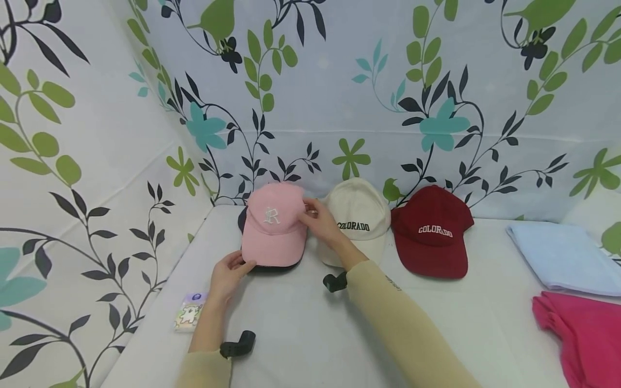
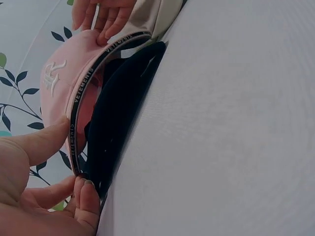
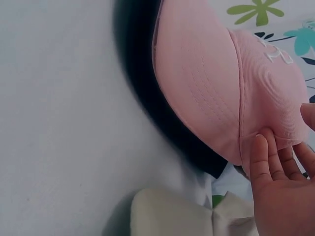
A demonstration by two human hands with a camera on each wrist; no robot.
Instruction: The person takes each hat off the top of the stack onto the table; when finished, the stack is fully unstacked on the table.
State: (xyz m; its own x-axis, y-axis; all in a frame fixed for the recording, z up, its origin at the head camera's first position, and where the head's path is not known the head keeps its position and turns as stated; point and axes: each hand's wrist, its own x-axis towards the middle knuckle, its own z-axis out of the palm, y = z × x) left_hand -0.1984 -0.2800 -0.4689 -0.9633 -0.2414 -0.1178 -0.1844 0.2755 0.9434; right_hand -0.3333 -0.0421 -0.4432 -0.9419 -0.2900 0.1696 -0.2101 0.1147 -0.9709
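Note:
A pink baseball cap [image 1: 274, 221] with a white embroidered letter lies over a dark cap [image 2: 123, 113], whose brim shows beneath it. Thumb and fingers of my left hand [image 1: 229, 274] pinch the front left corner of the pink brim, which has a black band lettered "VETEMENTS" along its underside edge. At the right side of the crown, my right hand [image 1: 324, 222] holds the cap's lower edge, with fingertips against the fabric in the right wrist view. Close beside that hand is a cream "COLORADO" cap [image 1: 356, 207], partly hidden by the right wrist.
A dark red "COLORADO" cap [image 1: 432, 231] sits right of the cream one. Folded light blue cloth [image 1: 567, 256] and bright pink cloth [image 1: 582, 334] lie at the right. A small printed packet [image 1: 188, 312] is by the left forearm. Patterned fabric [image 1: 310, 97] hangs behind the white table [image 1: 291, 334].

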